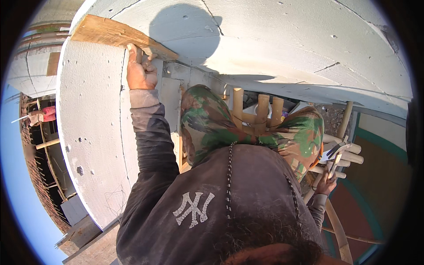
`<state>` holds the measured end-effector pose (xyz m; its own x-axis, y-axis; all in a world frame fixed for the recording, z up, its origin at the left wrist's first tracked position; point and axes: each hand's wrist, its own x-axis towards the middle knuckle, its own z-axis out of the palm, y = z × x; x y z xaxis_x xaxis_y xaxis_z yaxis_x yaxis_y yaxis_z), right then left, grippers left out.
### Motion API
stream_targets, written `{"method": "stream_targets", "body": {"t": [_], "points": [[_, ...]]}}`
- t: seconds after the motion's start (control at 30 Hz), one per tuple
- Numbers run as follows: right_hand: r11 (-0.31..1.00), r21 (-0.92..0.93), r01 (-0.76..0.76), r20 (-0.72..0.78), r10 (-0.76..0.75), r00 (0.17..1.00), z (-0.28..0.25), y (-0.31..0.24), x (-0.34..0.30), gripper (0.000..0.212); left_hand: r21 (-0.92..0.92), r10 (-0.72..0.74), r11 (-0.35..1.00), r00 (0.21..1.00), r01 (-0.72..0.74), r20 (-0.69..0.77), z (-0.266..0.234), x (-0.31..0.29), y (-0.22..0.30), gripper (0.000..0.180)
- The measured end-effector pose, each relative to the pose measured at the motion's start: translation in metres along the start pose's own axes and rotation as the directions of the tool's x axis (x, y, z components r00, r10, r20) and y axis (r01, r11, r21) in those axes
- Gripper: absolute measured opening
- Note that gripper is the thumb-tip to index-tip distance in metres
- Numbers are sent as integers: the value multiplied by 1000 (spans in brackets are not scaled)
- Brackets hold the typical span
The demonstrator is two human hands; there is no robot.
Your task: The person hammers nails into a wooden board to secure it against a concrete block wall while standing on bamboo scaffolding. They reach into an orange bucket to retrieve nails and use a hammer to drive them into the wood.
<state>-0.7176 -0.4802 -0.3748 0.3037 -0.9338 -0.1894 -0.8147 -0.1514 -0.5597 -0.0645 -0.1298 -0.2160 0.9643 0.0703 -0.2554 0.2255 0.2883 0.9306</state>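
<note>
A rough wooden board (119, 34) lies slantwise against the pale wall blocks at the upper left. My left hand (142, 70) is closed at its lower edge, thumb pressed up on the wood and fingers curled in. Far to the right and lower, my right hand (326, 181) grips the pale handle of what looks like a hammer (338, 155), whose metal head points up and away. Bamboo poles behind it partly blend with the tool. My legs, in camouflage trousers, are bent between the two hands.
White block walls (274, 42) rise ahead and on the left (92, 110), with cracks and small holes. Upright bamboo poles (237, 108) stand between my knees, and more bamboo ends (351, 157) jut out at right. Thin wire (115, 201) sticks out at lower left, above planks (95, 247).
</note>
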Motion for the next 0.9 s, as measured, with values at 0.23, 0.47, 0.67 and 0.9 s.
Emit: {"method": "stream_targets", "body": {"t": [0.23,0.47,0.67,0.9], "points": [[637,325,699,65,-752,656,27,-214,45,29,-65,-81,995,995,78,-59,17,-7,-2,77],[308,573,759,119,-948,295,113,-405,5,25,-157,-90,985,984,66,-154,12,0,-10,58],[290,778,558,154,-948,279,192,-486,-14,36,-111,-56,993,976,34,-208,18,3,-11,51],[404,763,504,224,-898,380,243,-545,-25,52,-98,-43,995,982,25,-182,17,-2,-15,52]]}}
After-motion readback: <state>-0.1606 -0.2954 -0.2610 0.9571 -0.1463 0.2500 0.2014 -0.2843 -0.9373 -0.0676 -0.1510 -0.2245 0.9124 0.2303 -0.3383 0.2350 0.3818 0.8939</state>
